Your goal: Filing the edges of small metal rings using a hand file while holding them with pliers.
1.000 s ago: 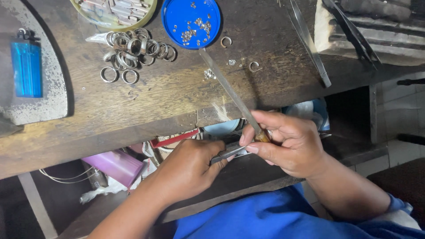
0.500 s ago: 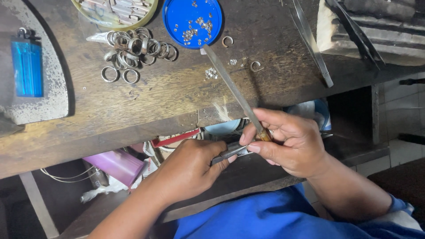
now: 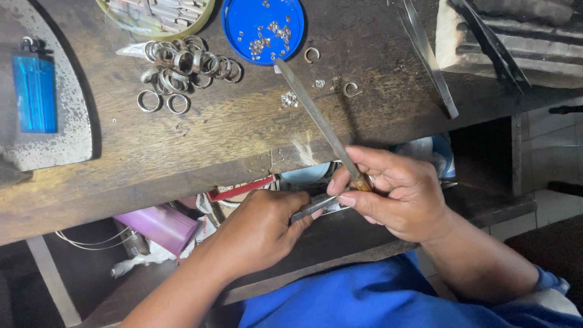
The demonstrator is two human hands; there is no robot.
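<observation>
Barely anything has shifted over the last second: the flat metal file lies at the same slant as before, its tip near the blue lid and its wooden handle end tucked into the right hand. Both hands sit where they were, so the work looks to be a slow, close one, with short strokes at most rather than any change of hold.

The right hand's grip is closed on the file, thumb and forefinger pinched at the handle just below the front edge of the worktop. The left hand, just left of the file's handle, is curled shut round a small metal tool, perhaps pliers or a clamp, whose tip meets the right thumb; whatever it pinches is too small to tell. The left forearm comes up from lower left; the right wrist bends in from lower right, out of a blue sleeve.

Beyond the file's tip, the blue lid holds tiny clear stones. Left of the file lies a heap of metal rings, and far to its left a blue lighter on a grey pad. Two loose open rings lie just right of the file's blade.
</observation>
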